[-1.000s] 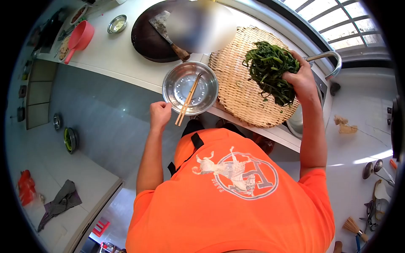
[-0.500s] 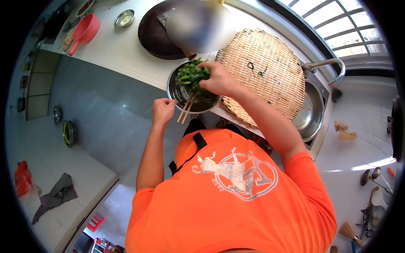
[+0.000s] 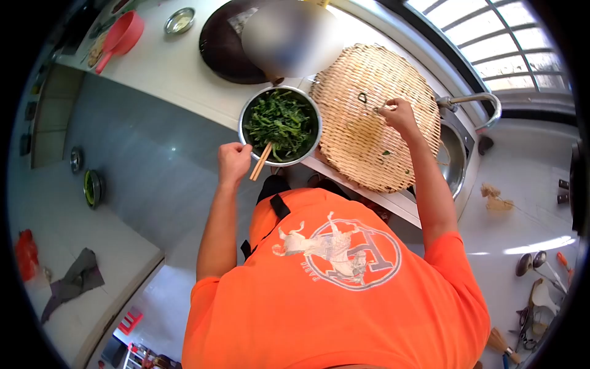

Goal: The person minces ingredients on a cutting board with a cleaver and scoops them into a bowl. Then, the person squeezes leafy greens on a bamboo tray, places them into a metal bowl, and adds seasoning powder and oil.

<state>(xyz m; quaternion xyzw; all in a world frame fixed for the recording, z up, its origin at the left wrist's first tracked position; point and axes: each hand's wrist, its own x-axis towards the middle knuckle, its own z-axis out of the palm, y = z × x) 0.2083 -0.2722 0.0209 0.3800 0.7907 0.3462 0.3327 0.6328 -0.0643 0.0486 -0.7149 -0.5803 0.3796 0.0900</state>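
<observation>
My left hand (image 3: 235, 162) is closed on the left rim of a steel bowl (image 3: 317, 133). Dark green leafy vegetables (image 3: 279, 120) fill the bowl, with a pair of wooden chopsticks (image 3: 262, 161) sticking out over its near edge. Over the round woven bamboo tray (image 3: 350, 147) on the right, my right hand (image 3: 399, 115) pinches at a small scrap of green leaf (image 3: 377, 110). Another dark scrap (image 3: 362, 98) lies just left of those fingers, and a green bit (image 3: 386, 152) sits lower on the weave.
Behind the bowl is a dark round lid or board (image 3: 224, 46), partly covered by a blurred patch. A pink ladle (image 3: 125, 34) and a small metal dish (image 3: 179, 21) stand on the counter. The tray overlaps a sink (image 3: 455, 154) with a faucet (image 3: 476, 99).
The bunch of greens has left my right hand and lies in the bowl. That hand has moved right, over the tray, while my left hand stays at the rim.
</observation>
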